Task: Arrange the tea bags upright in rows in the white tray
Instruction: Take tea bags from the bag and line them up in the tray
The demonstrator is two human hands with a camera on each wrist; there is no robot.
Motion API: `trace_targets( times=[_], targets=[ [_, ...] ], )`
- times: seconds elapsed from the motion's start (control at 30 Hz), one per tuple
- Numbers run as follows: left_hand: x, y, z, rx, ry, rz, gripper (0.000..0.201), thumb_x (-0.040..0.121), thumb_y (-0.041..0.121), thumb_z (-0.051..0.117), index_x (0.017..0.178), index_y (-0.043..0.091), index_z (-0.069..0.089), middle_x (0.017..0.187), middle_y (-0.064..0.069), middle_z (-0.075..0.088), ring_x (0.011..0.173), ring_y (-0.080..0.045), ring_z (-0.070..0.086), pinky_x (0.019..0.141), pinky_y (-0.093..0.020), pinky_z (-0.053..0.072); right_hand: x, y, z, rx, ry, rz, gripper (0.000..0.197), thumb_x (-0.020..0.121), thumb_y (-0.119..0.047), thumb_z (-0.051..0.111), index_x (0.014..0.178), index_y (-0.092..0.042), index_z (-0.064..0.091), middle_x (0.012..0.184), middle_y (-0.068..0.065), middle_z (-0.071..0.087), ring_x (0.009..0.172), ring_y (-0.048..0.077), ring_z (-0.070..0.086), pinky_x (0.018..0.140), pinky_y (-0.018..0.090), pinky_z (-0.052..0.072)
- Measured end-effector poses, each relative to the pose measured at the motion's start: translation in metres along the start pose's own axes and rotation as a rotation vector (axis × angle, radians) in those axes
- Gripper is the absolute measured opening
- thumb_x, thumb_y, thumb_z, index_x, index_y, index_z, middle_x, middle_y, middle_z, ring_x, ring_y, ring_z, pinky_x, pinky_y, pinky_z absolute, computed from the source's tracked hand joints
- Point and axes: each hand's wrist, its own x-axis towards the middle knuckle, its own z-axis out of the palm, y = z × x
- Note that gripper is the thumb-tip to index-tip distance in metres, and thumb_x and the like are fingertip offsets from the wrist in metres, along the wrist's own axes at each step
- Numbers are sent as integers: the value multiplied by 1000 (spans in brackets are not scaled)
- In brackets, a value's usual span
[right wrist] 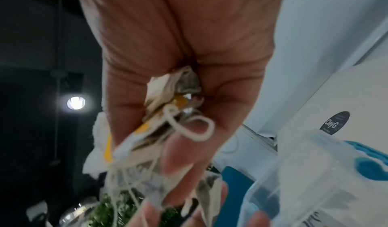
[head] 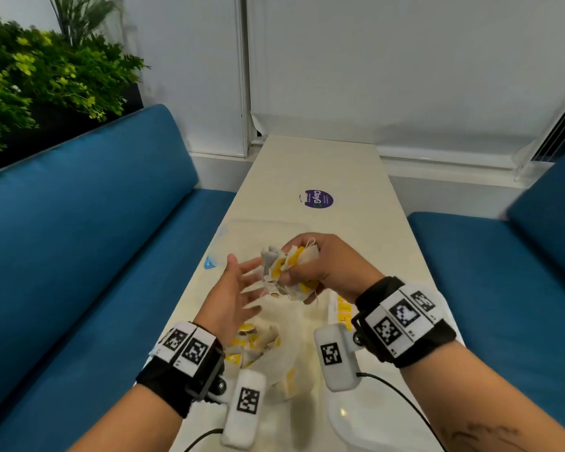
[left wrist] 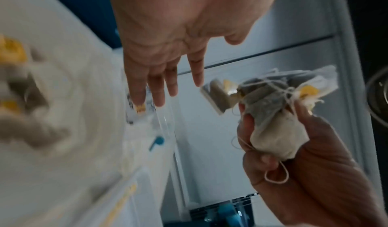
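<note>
While your right hand [head: 320,265] clutches a tangled bunch of tea bags [head: 286,270] above the table [head: 356,177], your left hand [head: 234,288] hovers beside it, fingers spread, empty. More bags [head: 252,345] lie loose nearer you; none appears arranged yet.

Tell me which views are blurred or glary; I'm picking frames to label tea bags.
Head view: fairly sharp, wide-angle bend at the edges, glare on the table. Left wrist view: loose tea bags at left smeared by blur, the held bunch clearer. Right wrist view: soft close up, fingers blurred, a bright lamp flares.
</note>
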Motion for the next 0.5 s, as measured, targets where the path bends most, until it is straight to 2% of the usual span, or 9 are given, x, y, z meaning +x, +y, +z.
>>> trace_targets(
  times=[0.07, 0.13, 0.2, 0.27, 0.3, 0.4, 0.5],
  targets=[
    [-1, -4, 19, -168, -118, -84, 69, 87, 69, 18, 117, 23, 60, 113, -9, 62, 97, -27, 60, 88, -46, 44, -8, -5, -11, 1, -44, 5, 26, 70, 3, 76, 83, -15, 63, 72, 8, 63, 54, 22, 60, 44, 26, 51],
    [-2, -12, 37, -286, -238, -149, 81, 75, 76, 26, 121, 19, 60, 118, -18, 64, 101, -35, 62, 87, -52, 48, -13, 0, -19, -81, -51, 47, 28, 69, 1, 78, 90, -13, 65, 71, 7, 64, 55, 21, 60, 44, 26, 52],
    [-7, -20, 57, -362, -314, -180, 82, 68, 74, 37, 119, 16, 62, 118, -21, 64, 102, -40, 62, 85, -56, 49, -15, 12, -27, -260, -22, 52, 36, 67, -4, 79, 101, -9, 67, 81, 12, 67, 66, 25, 62, 53, 33, 55],
    [-10, -30, 75, -402, -310, -190, 65, 68, 61, 48, 113, 17, 64, 110, -17, 68, 93, -36, 67, 80, -54, 52, -18, 26, -33, -490, -9, 27, 43, 67, -11, 79, 107, -12, 64, 98, 10, 68, 85, 24, 64, 72, 37, 55],
    [-12, -35, 83, -417, -288, -196, 57, 69, 53, 53, 112, 17, 64, 108, -15, 70, 89, -33, 68, 76, -52, 54, -20, 34, -35, -587, -12, 27, 47, 67, -14, 79, 111, -14, 60, 104, 7, 65, 91, 23, 62, 76, 35, 52],
    [-15, -54, 105, -445, -198, -215, 52, 70, 29, 60, 120, 16, 59, 114, -14, 66, 90, -29, 68, 68, -48, 57, -29, 56, -37, -675, -63, 50, 57, 70, -18, 76, 118, -15, 44, 109, 7, 58, 96, 23, 57, 76, 35, 49],
    [-16, -71, 118, -437, -124, -232, 44, 82, 18, 56, 126, 17, 56, 117, -11, 63, 91, -25, 64, 60, -36, 59, -37, 75, -41, -621, -68, 56, 60, 68, -17, 76, 117, -18, 42, 111, 7, 54, 99, 23, 55, 82, 42, 52]
  ],
)
